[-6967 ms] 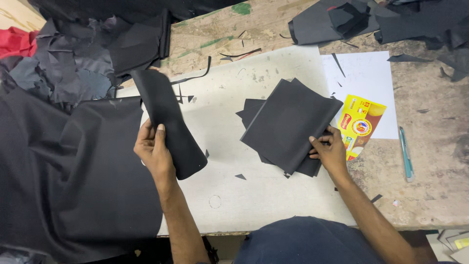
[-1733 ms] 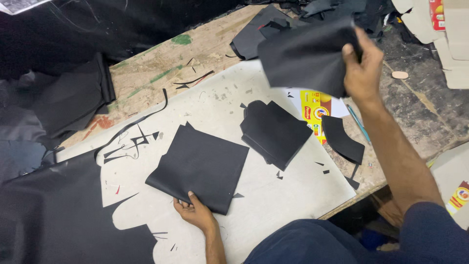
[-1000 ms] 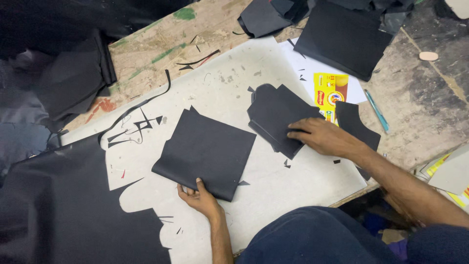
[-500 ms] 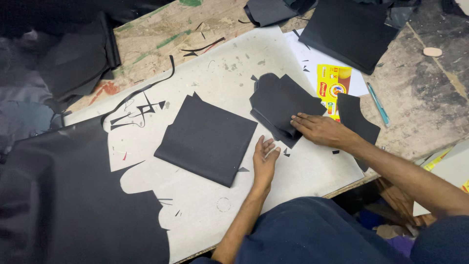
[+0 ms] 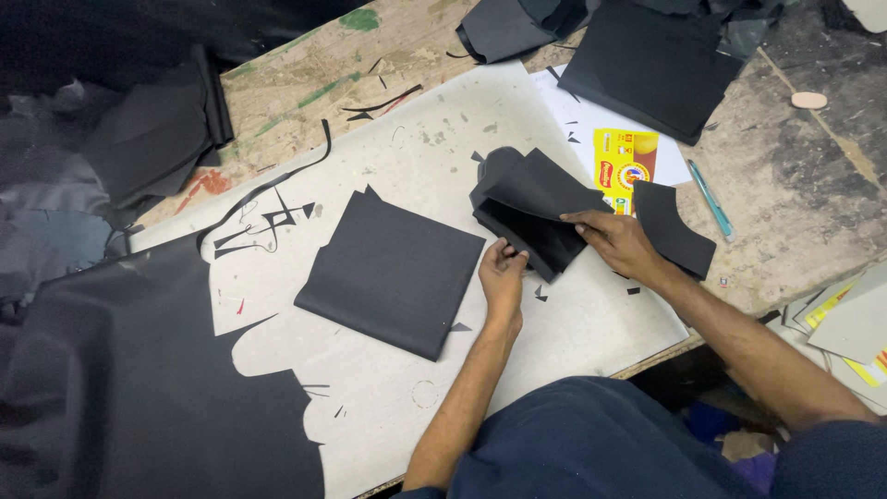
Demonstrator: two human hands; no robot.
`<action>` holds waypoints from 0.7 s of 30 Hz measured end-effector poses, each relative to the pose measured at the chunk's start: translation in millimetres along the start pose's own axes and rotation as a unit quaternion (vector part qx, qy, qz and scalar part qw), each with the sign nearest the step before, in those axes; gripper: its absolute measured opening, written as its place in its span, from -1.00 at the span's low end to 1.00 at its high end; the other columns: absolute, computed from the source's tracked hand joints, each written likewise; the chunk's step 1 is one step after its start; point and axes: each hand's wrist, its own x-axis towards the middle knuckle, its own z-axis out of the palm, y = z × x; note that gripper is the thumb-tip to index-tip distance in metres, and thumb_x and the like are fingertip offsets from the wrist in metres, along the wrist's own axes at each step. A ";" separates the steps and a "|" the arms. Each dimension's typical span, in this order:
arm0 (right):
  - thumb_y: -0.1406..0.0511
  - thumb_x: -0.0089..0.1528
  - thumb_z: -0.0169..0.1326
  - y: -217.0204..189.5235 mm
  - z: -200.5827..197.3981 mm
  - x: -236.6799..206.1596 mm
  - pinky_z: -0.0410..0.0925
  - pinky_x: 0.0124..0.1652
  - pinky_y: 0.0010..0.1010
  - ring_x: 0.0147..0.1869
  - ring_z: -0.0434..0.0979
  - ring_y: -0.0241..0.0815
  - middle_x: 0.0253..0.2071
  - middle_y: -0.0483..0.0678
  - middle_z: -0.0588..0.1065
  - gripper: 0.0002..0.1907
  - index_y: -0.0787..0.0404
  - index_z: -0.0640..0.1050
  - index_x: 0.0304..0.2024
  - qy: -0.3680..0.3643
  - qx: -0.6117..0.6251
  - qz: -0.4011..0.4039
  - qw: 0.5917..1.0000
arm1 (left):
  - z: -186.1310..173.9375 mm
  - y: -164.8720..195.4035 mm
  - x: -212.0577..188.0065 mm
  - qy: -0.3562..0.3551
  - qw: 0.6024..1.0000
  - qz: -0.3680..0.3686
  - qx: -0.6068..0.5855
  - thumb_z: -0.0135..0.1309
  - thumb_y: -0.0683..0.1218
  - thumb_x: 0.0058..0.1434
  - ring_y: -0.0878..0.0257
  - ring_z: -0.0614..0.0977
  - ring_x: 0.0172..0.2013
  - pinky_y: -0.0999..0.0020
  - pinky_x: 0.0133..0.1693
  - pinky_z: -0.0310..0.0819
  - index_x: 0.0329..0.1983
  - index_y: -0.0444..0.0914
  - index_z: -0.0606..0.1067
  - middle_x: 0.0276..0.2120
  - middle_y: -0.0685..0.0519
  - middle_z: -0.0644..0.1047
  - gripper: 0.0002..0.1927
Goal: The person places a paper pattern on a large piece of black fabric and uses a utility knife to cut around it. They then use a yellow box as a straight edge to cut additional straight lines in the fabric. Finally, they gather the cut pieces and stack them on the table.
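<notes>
Black fabric everywhere on a pale cutting board [image 5: 407, 388]. At the board's right part, a small stack of black cut pieces [image 5: 531, 208], top layer lifted and folded back. Left hand [image 5: 502, 275] at the stack's lower left corner, fingers curled onto its edge. Right hand [image 5: 617, 242] on the stack's right edge, fingers pinching the raised top piece. Just left, a flat square black stack [image 5: 393, 273], untouched. Right of the hands, a curved black piece [image 5: 673, 229], a yellow packet [image 5: 625, 166] and a teal pen [image 5: 711, 200].
</notes>
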 end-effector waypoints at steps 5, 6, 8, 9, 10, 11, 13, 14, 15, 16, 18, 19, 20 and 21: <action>0.16 0.13 0.26 5.3 -0.5 -8.7 0.33 0.12 0.00 0.24 0.49 0.19 0.22 0.14 0.47 -0.33 0.19 0.48 0.28 -0.063 -0.061 -0.057 0.995 | 17.2 -2.9 -8.1 0.005 0.967 0.149 0.206 0.17 -0.19 0.26 0.15 0.45 0.05 0.26 0.07 0.42 0.30 -0.32 0.42 0.10 -0.07 0.43 -0.48; 0.14 0.02 0.35 9.2 1.8 -10.7 0.25 0.18 0.11 0.34 0.41 0.30 0.26 0.22 0.42 -0.19 0.27 0.46 0.28 -0.057 -0.087 -0.127 0.986 | 22.5 -2.9 -9.4 0.000 0.954 0.176 0.242 0.18 -0.19 0.26 0.14 0.44 0.05 0.24 0.06 0.40 0.32 -0.31 0.40 0.12 -0.08 0.44 -0.46; 0.15 0.02 0.33 19.9 11.2 -14.5 0.29 0.18 0.00 0.30 0.40 0.28 0.27 0.27 0.37 -0.19 0.37 0.42 0.25 -0.044 -0.075 -0.110 0.990 | 36.0 -3.5 -10.8 -0.079 0.957 0.222 0.166 0.15 -0.19 0.28 0.17 0.47 0.08 0.27 0.07 0.42 0.35 -0.32 0.36 0.21 -0.10 0.41 -0.44; 0.16 0.02 0.32 26.9 16.7 -15.4 0.31 0.17 -0.05 0.29 0.39 0.27 0.27 0.30 0.35 -0.19 0.42 0.40 0.24 -0.037 -0.070 -0.102 0.992 | 41.1 -3.4 -10.6 -0.119 0.954 0.245 0.127 0.14 -0.19 0.28 0.19 0.48 0.10 0.29 0.07 0.43 0.37 -0.33 0.34 0.26 -0.11 0.39 -0.43; 0.19 0.12 0.26 34.5 23.4 -13.5 0.33 0.18 -0.08 0.27 0.43 0.23 0.26 0.27 0.39 -0.30 0.42 0.42 0.23 -0.019 -0.051 -0.063 0.997 | 44.4 -3.0 -10.1 -0.124 0.951 0.246 0.140 0.14 -0.19 0.27 0.19 0.50 0.08 0.31 0.04 0.45 0.37 -0.33 0.33 0.28 -0.11 0.37 -0.41; 0.23 0.21 0.20 42.2 30.9 -11.3 0.36 0.19 -0.11 0.26 0.47 0.18 0.25 0.24 0.42 -0.41 0.42 0.44 0.22 -0.001 -0.032 -0.023 0.999 | 47.0 -3.3 -10.7 -0.130 0.948 0.246 0.153 0.15 -0.18 0.26 0.20 0.52 0.05 0.32 0.01 0.47 0.37 -0.33 0.32 0.30 -0.11 0.35 -0.40; 0.26 0.32 0.14 58.9 37.9 -9.6 0.39 0.15 -0.17 0.19 0.52 0.10 0.18 0.18 0.49 -0.53 0.40 0.46 0.21 0.041 0.058 0.070 0.995 | 47.0 -4.2 -12.7 -0.130 0.949 0.226 0.175 0.14 -0.18 0.25 0.19 0.53 0.03 0.33 -0.02 0.51 0.37 -0.33 0.30 0.32 -0.13 0.33 -0.39; 0.26 0.32 0.14 66.8 38.8 -3.9 0.41 0.10 -0.19 0.14 0.53 0.05 0.12 0.15 0.52 -0.54 0.40 0.47 0.21 0.066 0.129 0.118 0.982 | 43.4 -3.8 -13.3 -0.124 0.952 0.210 0.184 0.12 -0.19 0.26 0.18 0.53 0.03 0.33 -0.04 0.52 0.38 -0.32 0.30 0.31 -0.13 0.32 -0.40; 0.26 0.33 0.14 73.2 38.5 2.1 0.42 0.05 -0.22 0.09 0.54 0.01 0.06 0.11 0.55 -0.55 0.39 0.48 0.20 0.090 0.199 0.167 0.962 | 38.5 -3.1 -14.4 -0.118 0.955 0.193 0.194 0.10 -0.19 0.27 0.17 0.53 0.03 0.33 -0.05 0.53 0.39 -0.32 0.30 0.30 -0.14 0.32 -0.40; 0.26 0.37 0.13 78.9 34.7 6.9 0.38 -0.05 -0.25 -0.01 0.49 -0.04 -0.02 0.11 0.54 -0.58 0.46 0.49 0.16 0.130 0.260 0.184 0.939 | 31.8 -2.7 -16.7 -0.086 0.952 0.198 0.217 0.08 -0.20 0.28 0.14 0.52 0.06 0.31 -0.01 0.53 0.37 -0.32 0.32 0.31 -0.15 0.31 -0.43; 0.28 0.46 0.13 82.3 19.9 20.7 0.29 -0.23 -0.32 -0.22 0.40 -0.14 -0.19 0.11 0.51 -0.61 0.61 0.52 0.06 0.210 0.375 0.213 0.877 | 16.6 1.8 -17.4 -0.021 0.942 0.211 0.261 0.05 -0.21 0.30 0.09 0.52 0.11 0.27 0.07 0.54 0.35 -0.31 0.36 0.33 -0.17 0.28 -0.48; 0.29 0.40 0.10 83.6 10.7 27.6 0.40 -0.15 -0.46 -0.15 0.52 -0.29 -0.11 -0.01 0.56 -0.65 0.49 0.49 0.09 0.238 0.447 0.168 0.846 | 9.0 5.8 -15.4 0.010 0.916 0.246 0.316 0.08 -0.22 0.28 0.03 0.47 0.15 0.18 0.12 0.46 0.34 -0.33 0.36 0.31 -0.19 0.29 -0.47; 0.30 0.34 0.08 82.6 0.2 32.0 0.53 -0.06 -0.57 -0.08 0.66 -0.41 -0.04 -0.13 0.62 -0.66 0.36 0.48 0.11 0.261 0.514 0.123 0.808 | 0.5 9.1 -15.0 0.039 0.887 0.277 0.368 0.11 -0.23 0.26 -0.04 0.42 0.20 0.09 0.16 0.38 0.33 -0.34 0.36 0.30 -0.21 0.30 -0.46; 0.31 0.41 0.08 76.8 -7.8 34.5 0.39 -0.18 -0.48 -0.19 0.49 -0.33 -0.17 0.04 0.51 -0.70 0.51 0.42 -0.03 0.286 0.401 0.131 0.860 | -6.3 12.1 -15.2 0.068 0.852 0.306 0.419 0.14 -0.25 0.24 -0.11 0.36 0.24 0.01 0.20 0.31 0.33 -0.35 0.36 0.29 -0.23 0.31 -0.45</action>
